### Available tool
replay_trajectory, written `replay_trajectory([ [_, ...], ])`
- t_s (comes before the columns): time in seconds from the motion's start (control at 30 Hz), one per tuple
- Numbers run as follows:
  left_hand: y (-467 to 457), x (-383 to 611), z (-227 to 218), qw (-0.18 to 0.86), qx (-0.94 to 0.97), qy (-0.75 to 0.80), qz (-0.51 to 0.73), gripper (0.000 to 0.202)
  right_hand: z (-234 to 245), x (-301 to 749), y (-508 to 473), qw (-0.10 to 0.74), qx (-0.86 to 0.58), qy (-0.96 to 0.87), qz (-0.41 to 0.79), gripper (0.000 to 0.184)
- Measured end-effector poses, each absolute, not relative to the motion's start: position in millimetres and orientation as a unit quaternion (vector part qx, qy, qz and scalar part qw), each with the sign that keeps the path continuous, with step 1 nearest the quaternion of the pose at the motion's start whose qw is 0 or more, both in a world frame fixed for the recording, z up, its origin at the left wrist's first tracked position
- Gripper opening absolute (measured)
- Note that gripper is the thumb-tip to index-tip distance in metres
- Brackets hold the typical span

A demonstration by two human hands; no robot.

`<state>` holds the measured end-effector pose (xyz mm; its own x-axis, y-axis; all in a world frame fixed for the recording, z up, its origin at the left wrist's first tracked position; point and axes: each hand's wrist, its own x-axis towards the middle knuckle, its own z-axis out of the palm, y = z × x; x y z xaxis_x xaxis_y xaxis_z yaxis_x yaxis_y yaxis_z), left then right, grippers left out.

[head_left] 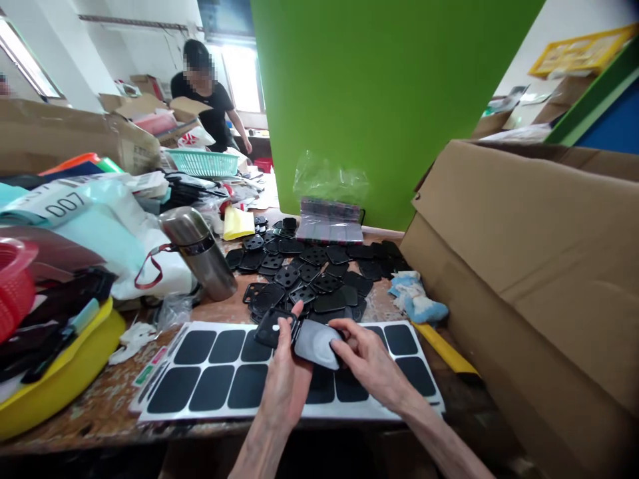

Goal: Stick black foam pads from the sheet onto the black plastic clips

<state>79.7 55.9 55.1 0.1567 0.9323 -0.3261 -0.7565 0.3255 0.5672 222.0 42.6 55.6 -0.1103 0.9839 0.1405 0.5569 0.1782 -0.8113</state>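
While the left hand [287,376] clamps its fingers on a black plate [268,328], the right hand [372,362] pinches a grey pad [315,344] over the sheet [200,376].

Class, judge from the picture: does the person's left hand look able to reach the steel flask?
Probably yes: the steel flask lies just left of the left hand, nothing tall between, though that hand holds a black plate.

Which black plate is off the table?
The black plate pinched in the left hand, above the sticker sheet; the right hand holds a grey pad. Others lie in a pile behind.
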Motion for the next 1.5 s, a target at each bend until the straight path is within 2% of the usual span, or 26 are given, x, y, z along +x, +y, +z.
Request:
replay_trajectory([
  [0.07, 55.4, 79.3, 55.3, 0.752, 0.136, 0.328, 0.555, 0.04, 49.4, 215.0, 44.9, 0.39, -0.535, -0.603, 0.445, 0.025],
  [0.1, 53.9, 76.7, 55.6, 0.755, 0.139, 0.339, 0.543, 0.039, 47.8, 217.5, 49.4, 0.408, -0.532, -0.579, 0.464, 0.024],
  [0.2, 45.0, 61.4, 57.5, 0.765, 0.18, 0.401, 0.471, 0.035, 43.2, 237.2, 69.5, 0.437, -0.548, -0.571, 0.428, 0.024],
  [0.3, 35.9, 44.8, 60.3, 0.734, 0.291, 0.468, 0.397, 0.039, 32.8, 253.5, 88.4, 0.437, -0.564, -0.585, 0.386, 0.024],
  [0.47, 36.5, 38.3, 55.0, 0.54, 0.508, 0.562, 0.367, 0.036, 13.8, 251.8, 104.1, 0.418, -0.582, -0.633, 0.293, 0.022],
  [0.63, 37.5, 44.1, 31.4, 0.307, 0.67, 0.56, 0.378, 0.025, 14.5, 244.9, 99.4, 0.394, -0.602, -0.674, 0.168, 0.025],
  [0.7, 36.4, 44.3, 21.1, 0.25, 0.703, 0.56, 0.36, 0.024, 18.8, 244.6, 89.4, 0.382, -0.608, -0.684, 0.129, 0.026],
  [0.83, 35.0, 44.6, 2.3, 0.165, 0.74, 0.556, 0.34, 0.024, 25.0, 243.4, 55.6, 0.354, -0.614, -0.7, 0.094, 0.015],
  [0.97, 32.4, 47.2, -10.0, 0.08, 0.765, 0.541, 0.34, 0.027, 15.1, 240.2, 18.0, 0.296, -0.607, -0.736, 0.046, 0.021],
  [1.1, 29.6, 49.7, -11.5, 0.04, 0.773, 0.546, 0.322, 0.028, -5.0, 239.4, -0.3, 0.256, -0.59, -0.766, 0.007, 0.03],
  [1.5, 28.0, 52.3, -11.5, -0.021, 0.784, 0.555, 0.277, 0.035, -12.2, 238.1, -0.2, 0.276, -0.579, -0.766, -0.036, 0.033],
])
